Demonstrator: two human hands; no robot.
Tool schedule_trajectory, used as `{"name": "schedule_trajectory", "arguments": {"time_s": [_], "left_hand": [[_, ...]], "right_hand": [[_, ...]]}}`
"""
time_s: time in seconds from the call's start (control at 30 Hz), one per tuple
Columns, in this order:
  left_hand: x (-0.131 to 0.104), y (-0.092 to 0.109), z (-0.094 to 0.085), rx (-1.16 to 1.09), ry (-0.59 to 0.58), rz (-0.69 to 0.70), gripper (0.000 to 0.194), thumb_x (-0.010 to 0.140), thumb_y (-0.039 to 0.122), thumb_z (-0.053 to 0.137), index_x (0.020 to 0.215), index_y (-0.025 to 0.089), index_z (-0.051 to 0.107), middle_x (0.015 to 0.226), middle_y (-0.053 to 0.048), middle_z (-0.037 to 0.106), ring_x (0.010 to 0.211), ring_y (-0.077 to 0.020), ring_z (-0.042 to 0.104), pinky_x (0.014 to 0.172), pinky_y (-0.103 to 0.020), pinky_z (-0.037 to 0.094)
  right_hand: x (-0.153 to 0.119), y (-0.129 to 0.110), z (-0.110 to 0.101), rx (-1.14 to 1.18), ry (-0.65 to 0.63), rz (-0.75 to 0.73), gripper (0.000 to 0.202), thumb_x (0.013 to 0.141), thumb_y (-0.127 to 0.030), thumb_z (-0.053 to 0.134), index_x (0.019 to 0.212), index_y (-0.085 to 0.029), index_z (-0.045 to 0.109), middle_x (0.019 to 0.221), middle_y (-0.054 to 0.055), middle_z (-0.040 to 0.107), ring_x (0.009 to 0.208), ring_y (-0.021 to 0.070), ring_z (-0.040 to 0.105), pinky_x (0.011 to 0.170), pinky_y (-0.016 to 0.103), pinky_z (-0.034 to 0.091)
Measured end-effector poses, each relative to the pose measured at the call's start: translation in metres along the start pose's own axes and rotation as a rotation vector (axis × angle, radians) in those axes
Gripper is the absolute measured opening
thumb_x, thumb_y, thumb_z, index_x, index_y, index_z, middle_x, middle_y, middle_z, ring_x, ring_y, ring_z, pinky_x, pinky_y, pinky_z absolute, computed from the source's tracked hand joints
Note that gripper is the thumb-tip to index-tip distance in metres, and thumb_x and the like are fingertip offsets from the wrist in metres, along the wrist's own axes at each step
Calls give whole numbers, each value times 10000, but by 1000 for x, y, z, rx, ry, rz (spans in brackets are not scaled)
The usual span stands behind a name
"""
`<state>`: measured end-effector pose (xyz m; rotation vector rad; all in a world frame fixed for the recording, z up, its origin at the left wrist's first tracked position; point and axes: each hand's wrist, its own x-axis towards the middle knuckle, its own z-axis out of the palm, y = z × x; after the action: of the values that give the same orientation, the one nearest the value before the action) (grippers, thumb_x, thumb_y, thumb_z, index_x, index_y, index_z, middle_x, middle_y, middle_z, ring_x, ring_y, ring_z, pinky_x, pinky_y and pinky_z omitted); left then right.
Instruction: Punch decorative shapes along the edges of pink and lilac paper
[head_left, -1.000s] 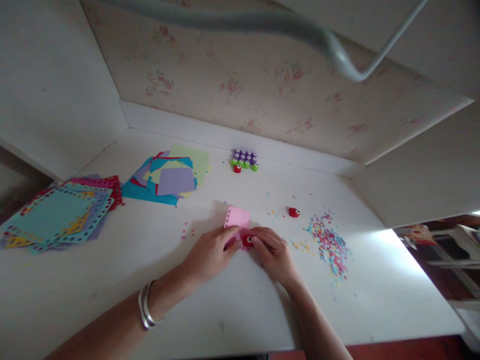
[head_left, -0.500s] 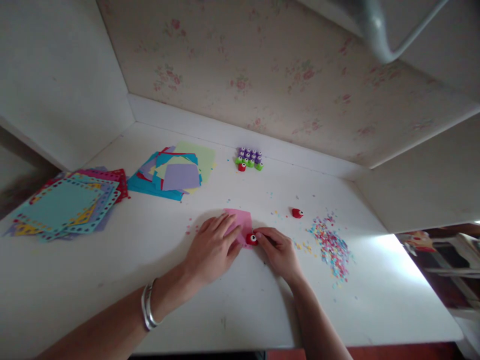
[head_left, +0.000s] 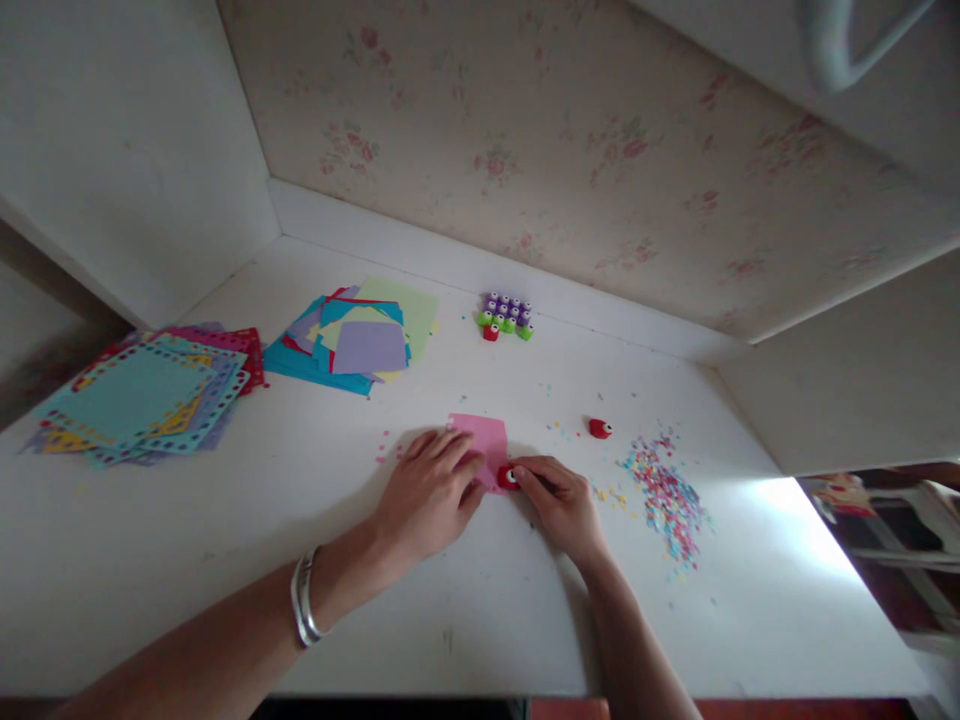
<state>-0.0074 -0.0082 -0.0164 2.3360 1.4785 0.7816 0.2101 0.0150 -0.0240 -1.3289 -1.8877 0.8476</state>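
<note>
A small pink sheet of paper point(head_left: 486, 436) lies on the white desk. My left hand point(head_left: 431, 490) rests flat on its left part, fingers stretched out, a silver bangle at the wrist. At the sheet's right edge sits a small red craft punch point(head_left: 507, 477) with a white top. My right hand point(head_left: 559, 500) grips this punch, thumb and fingers closed about it. Part of the punch is hidden by the thumb. A second red punch point(head_left: 600, 429) lies apart, to the right and farther back.
Punched bordered sheets point(head_left: 150, 390) are piled at the left. Behind lies a stack of plain coloured paper point(head_left: 369, 347). Several purple and green punches point(head_left: 510, 308), with one red punch point(head_left: 491, 332), stand near the wall. Confetti point(head_left: 667, 500) is heaped at the right.
The view has shifted slightly. My right thumb now covers more of the red punch's white top; my left hand stays flat on the pink paper.
</note>
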Motion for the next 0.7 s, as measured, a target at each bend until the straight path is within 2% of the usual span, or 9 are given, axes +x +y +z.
{"name": "schedule_trajectory", "arguments": {"time_s": [0.7], "left_hand": [[0, 0, 0, 12, 23, 5, 234, 921, 259, 585, 1141, 230, 657, 1260, -98, 646, 1228, -297, 544, 1067, -518, 394]], "right_hand": [[0, -1, 2, -28, 18, -18, 167, 938, -340, 615, 941, -285, 772, 926, 31, 771, 868, 202, 705, 801, 357, 565]]}}
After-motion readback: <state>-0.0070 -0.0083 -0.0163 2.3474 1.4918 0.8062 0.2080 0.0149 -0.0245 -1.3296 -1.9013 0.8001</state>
